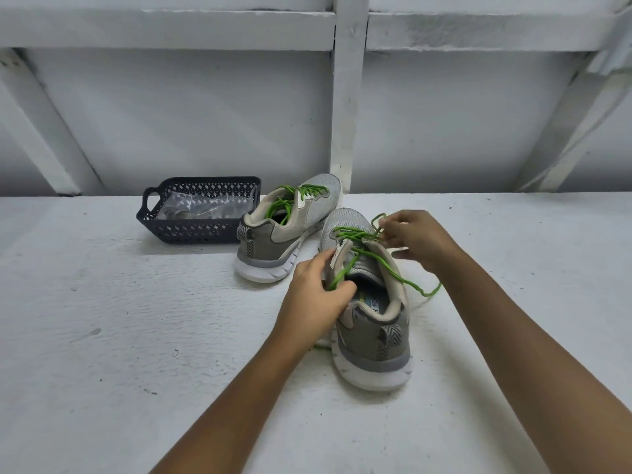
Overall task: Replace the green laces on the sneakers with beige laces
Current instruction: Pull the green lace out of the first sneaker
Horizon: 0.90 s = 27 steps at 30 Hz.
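Basket point(191, 230) left of far sneaker point(290, 227), near sneaker point(372, 340) before it, all on surface point(136, 319).

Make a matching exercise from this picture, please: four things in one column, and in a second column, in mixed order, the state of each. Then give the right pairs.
Column one
1 near sneaker
2 far sneaker
3 basket
4 right hand

Column two
a contains clear plastic wrapping
b pinches the green lace with its fingers
c no hand touches it
d held at its opening by the left hand

Pairs: 1-d, 2-c, 3-a, 4-b
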### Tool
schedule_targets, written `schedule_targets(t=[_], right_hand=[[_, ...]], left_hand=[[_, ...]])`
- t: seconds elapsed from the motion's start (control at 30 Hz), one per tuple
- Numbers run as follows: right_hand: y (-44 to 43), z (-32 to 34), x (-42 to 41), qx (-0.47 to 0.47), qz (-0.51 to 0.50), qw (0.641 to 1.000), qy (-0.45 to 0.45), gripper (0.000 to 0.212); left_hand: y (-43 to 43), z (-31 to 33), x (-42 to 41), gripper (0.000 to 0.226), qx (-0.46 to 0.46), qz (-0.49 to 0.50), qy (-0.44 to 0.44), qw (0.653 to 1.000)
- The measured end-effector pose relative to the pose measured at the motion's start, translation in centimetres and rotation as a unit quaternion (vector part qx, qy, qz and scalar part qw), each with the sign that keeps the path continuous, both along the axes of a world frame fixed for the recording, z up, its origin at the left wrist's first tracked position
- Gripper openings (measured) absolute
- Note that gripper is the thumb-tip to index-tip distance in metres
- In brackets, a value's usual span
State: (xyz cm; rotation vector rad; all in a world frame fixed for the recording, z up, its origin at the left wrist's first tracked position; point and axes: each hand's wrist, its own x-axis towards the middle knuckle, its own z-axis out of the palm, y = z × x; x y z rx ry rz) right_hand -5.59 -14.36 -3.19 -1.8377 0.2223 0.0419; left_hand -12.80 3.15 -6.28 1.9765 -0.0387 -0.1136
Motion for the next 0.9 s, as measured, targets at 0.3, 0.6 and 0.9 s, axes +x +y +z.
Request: schedule_targets(t=[0.3,0.6,0.9], right_hand=[[-0.4,0.2,0.2,0.027,-0.025,0.999,0.035,0.028],[-1.0,0.9,0.4,0.085,-0.074,0.993,-0.030,0.021],[0.1,-0.7,-0.2,-0.041,0.035,0.998,0.043,0.020]], left_hand=[[-0.1,-0.1,0.1,0.073,0.002,0.001,-0.003,1.000],[-0.1,-0.2,0.1,0.075,-0.003,0.000,-0.004,1.000],[-0.3,-0.4,0.1,0.079,-0.013,0.006,-0.004,1.000]])
